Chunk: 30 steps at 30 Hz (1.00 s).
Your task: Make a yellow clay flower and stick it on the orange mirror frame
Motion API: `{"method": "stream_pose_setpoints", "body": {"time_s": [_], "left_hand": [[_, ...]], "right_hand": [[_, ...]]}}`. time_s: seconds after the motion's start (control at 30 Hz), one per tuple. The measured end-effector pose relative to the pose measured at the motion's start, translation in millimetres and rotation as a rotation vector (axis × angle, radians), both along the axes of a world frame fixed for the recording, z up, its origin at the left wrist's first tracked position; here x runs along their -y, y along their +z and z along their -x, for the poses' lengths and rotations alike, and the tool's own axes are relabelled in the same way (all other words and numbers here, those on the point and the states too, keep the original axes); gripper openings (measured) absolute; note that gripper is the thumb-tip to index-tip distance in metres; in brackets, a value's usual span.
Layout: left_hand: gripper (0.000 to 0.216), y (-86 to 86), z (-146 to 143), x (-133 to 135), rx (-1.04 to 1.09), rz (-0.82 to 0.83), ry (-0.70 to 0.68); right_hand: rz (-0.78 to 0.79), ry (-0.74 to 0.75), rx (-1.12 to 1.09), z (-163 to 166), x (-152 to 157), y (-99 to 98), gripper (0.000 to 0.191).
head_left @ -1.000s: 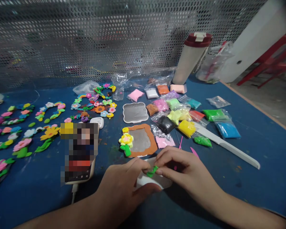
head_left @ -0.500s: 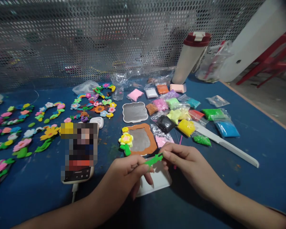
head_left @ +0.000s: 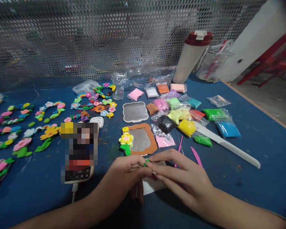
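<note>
Between my fingertips is a small piece of green clay [head_left: 146, 163], mostly covered by them. My left hand [head_left: 128, 175] pinches it from the left, thumb on top. From the right, my right hand [head_left: 181, 171] closes its fingers on the same piece, touching the left fingertips. Both hands are over a white tray [head_left: 154, 186], partly hidden beneath them. Just beyond lies a mirror with a brown clay frame [head_left: 152, 140]; a yellow clay flower [head_left: 125, 139] with a green leaf sits on its left side.
A phone [head_left: 82, 152] with a cable lies left, near several clay-decorated frames [head_left: 50, 111]. Behind is a plain white-rimmed mirror [head_left: 135, 112]. Right are bagged clays [head_left: 187, 127], a white comb [head_left: 228, 146], pink tools [head_left: 196, 156] and a tumbler [head_left: 190, 60] by the mesh panel.
My right hand has moved left and its fingers have come over the clay. The green strip, stretched between both hands before, is now bunched and mostly hidden. A pink tool has come into view.
</note>
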<state>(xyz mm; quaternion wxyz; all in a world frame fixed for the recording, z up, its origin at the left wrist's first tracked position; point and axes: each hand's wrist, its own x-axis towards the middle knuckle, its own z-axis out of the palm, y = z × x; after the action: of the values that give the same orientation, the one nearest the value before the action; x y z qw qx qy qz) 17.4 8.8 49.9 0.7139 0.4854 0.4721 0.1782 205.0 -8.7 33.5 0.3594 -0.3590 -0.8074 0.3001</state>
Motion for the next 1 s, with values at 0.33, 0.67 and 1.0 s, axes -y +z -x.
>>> {"method": "stream_pose_setpoints", "body": {"time_s": [0.33, 0.67, 1.0], "left_hand": [[0.036, 3.0, 3.9, 8.2, -0.219, -0.147, -0.176], [0.031, 9.9, -0.4, 4.0, -0.021, -0.05, -0.182], [0.012, -3.2, -0.8, 2.2, 0.047, -0.003, -0.045]], "right_hand": [[0.547, 0.081, -0.034, 7.1, 0.2, 8.9, 0.022], [0.441, -0.264, -0.008, 3.1, -6.1, 3.4, 0.02], [0.085, -0.297, 0.085, 2.4, 0.4, -1.8, 0.004]]}}
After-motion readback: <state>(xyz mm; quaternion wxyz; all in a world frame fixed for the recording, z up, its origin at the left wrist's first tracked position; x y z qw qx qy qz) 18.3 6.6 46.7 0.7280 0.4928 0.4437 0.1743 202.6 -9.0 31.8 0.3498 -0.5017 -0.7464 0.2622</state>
